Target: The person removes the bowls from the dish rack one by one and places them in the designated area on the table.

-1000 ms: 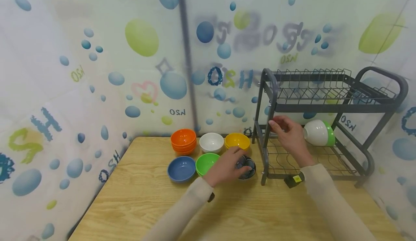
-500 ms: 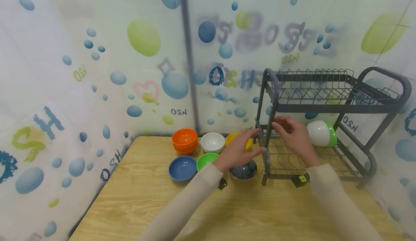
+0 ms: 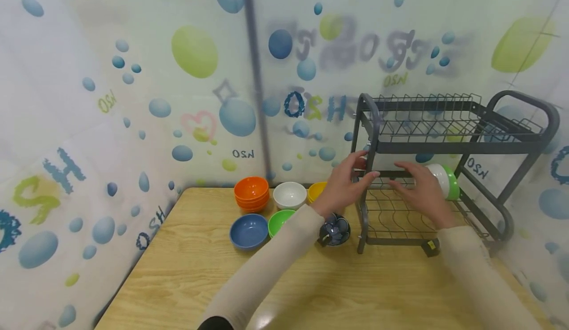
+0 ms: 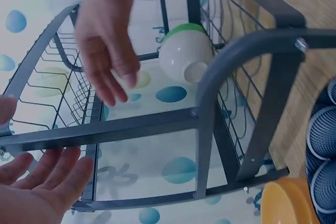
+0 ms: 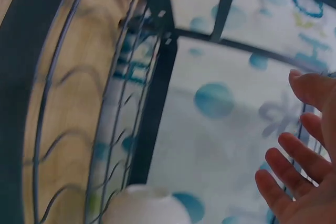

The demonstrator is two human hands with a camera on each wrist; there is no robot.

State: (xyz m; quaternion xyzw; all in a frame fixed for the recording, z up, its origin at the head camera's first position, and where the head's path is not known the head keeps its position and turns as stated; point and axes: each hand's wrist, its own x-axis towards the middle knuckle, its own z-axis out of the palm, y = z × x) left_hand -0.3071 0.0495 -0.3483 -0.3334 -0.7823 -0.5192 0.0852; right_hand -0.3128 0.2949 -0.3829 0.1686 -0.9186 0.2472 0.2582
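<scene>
My left hand (image 3: 343, 184) reaches to the left end of the dark metal dish rack (image 3: 458, 148), thumb and fingers spread apart. In the left wrist view its fingers (image 4: 55, 174) lie along a side bar; firm contact cannot be made out. My right hand (image 3: 422, 194) is between the two shelves, fingers parted with nothing between them. Beside it, a white bowl with a green rim (image 3: 452, 184) stands on its side on the lower shelf, base facing left, partly hidden by that hand. A dark patterned bowl (image 3: 340, 228) sits on the table below my left hand.
Left of the rack on the wooden table (image 3: 178, 270) are orange bowls (image 3: 251, 189) in a stack, a white bowl (image 3: 290, 195), a yellow bowl (image 3: 316, 191), a blue bowl (image 3: 249, 232) and a green bowl (image 3: 278, 220). A patterned curtain (image 3: 200, 98) hangs behind.
My left hand has moved up and right from above the patterned bowl to the rack's left end. My right hand has shifted right, away from the left post, and its fingers have spread.
</scene>
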